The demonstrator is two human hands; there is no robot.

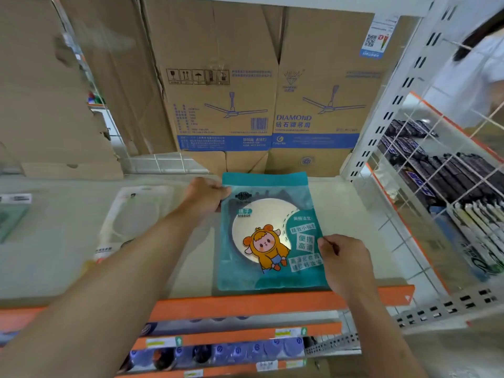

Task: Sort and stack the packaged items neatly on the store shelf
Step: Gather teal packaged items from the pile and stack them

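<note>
Mirror package (270, 233), teal, printed with a cartoon figure and a pale round disc: sat between the two hands over the pale shelf (68, 241); whether it lay flat or was slightly lifted could not be told.

Left hand (203, 196): gripped the package's upper left edge, fingers curled round it, their tips hidden behind the pack.

Right hand (345, 261): pinched the right edge lower down; the fingers under the pack were out of sight.

Clear pack (131, 219), left of the left hand: lay on the shelf, blurred, contents not readable.

Green item (11, 219), far left: cut off by the frame edge.

Cardboard boxes (223, 77), beyond both hands: printed with ceiling fans, tops cut off.

Wire basket (436, 159), right of the right hand: held dark wrapped bars (425, 170) in rows, and pale upright packets (474, 227) nearer, both partly masked by the wire.

Lower shelves (240, 347), below the hands: held blue round-topped goods, too blurred to name.
</note>
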